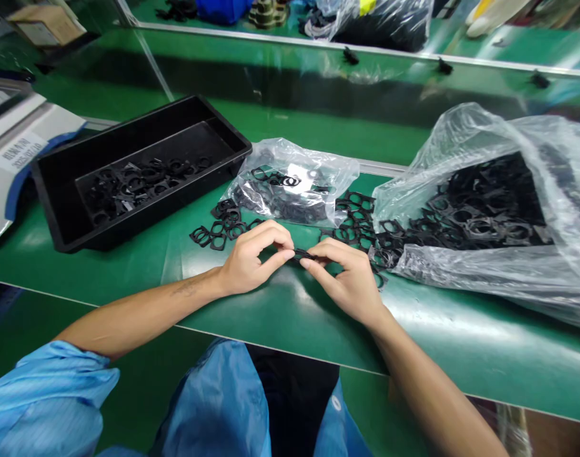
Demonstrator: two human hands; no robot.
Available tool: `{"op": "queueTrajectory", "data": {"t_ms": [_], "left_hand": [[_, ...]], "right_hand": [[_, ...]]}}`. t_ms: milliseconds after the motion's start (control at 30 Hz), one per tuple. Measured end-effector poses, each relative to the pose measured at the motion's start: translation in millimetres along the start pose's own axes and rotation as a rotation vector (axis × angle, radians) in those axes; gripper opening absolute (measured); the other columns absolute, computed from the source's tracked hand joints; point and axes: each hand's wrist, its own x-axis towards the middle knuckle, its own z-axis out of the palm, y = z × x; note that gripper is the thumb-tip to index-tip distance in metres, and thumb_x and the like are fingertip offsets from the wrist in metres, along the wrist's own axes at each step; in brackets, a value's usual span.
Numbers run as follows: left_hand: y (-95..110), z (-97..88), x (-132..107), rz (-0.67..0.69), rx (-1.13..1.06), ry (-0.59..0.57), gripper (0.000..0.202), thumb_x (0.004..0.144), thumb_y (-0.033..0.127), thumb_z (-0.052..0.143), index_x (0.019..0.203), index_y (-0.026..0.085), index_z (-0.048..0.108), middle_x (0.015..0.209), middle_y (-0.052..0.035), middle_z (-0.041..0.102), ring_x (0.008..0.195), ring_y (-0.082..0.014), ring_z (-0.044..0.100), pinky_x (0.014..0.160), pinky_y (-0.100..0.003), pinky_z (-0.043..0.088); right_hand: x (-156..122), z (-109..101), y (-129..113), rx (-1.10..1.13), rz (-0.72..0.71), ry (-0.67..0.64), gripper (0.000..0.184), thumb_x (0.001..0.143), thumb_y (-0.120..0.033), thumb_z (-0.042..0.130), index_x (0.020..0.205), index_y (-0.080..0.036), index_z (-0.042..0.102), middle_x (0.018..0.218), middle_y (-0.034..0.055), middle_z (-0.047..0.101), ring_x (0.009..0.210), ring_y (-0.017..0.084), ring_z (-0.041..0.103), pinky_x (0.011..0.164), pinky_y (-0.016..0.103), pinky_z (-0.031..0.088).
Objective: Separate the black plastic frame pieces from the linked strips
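My left hand [255,257] and my right hand [347,279] meet over the green table [280,304], both pinching one small black plastic ring part [302,255] between fingertips. Just beyond my hands lie loose black ring parts [220,227] in joined strips. A small clear bag of black parts [294,184] lies behind them. To the right, a large clear bag [490,209] holds many more black parts, some spilling out at its mouth [361,228].
A black tray [61,190] at the left holds several black ring parts. A white machine [13,146] stands at the far left. A raised green shelf with a metal edge [318,44] runs behind, carrying bags and parts.
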Motion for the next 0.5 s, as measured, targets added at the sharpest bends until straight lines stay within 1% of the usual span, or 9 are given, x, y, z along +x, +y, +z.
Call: {"op": "queueTrajectory", "data": {"t_ms": [300,500], "left_hand": [[-0.8,1.3,-1.1,-0.032,-0.019,-0.008,0.012,0.096,0.025,0.063,0.086,0.018,0.063,0.084,-0.0034,0.067,0.081,-0.0149,0.063,0.077,-0.03,0.052],[-2.2,1.3,-1.0,-0.042,-0.028,-0.016,0.01,0.095,0.024,0.064,0.087,0.018,0.063,0.084,-0.0028,0.067,0.08,-0.0143,0.063,0.077,-0.029,0.051]], "right_hand": [[-0.8,-0.1,0.4,-0.001,0.005,0.002,0.018,0.096,-0.031,0.065,0.084,-0.019,0.07,0.076,0.0042,0.067,0.067,0.016,0.062,0.062,0.029,0.054],[-0.2,0.2,0.2,-0.011,-0.012,0.002,0.018,0.096,-0.032,0.066,0.083,-0.02,0.069,0.074,0.003,0.065,0.066,0.015,0.061,0.061,0.028,0.052]]}}
